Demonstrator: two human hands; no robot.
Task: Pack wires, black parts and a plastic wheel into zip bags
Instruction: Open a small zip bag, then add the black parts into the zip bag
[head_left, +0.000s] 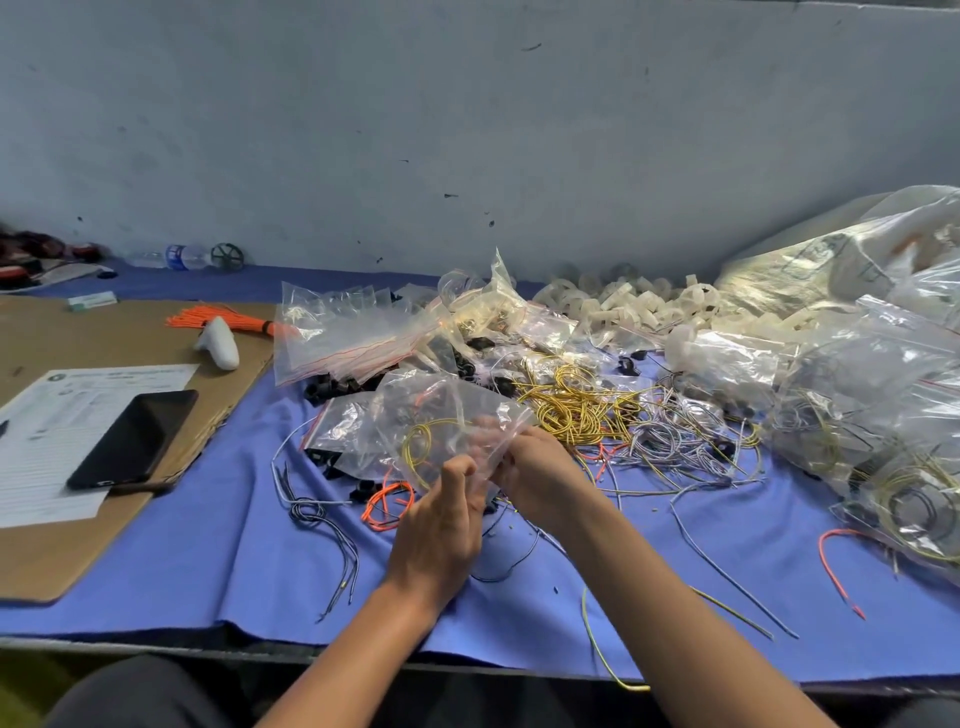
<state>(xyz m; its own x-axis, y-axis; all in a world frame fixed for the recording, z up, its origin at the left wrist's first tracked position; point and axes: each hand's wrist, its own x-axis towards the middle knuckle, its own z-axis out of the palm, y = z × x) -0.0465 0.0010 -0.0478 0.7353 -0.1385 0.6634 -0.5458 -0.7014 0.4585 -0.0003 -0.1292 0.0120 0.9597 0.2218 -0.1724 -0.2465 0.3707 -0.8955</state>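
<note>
Zip bag held at frame centre, mouth pinched by fingers of left hand and right hand, yellow wire already inside; filled bags piled at right, loose wires, black parts and plastic wheels unpacked on desk beyond, so likely midway, much left.

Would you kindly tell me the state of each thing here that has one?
zip bag: held by both hands, yellow wire coiled inside.
left hand: pinches the bag.
right hand: pinches the bag.
phone: face up, screen dark.
water bottle: lying on its side.
orange wire bundle: tied together.
</note>
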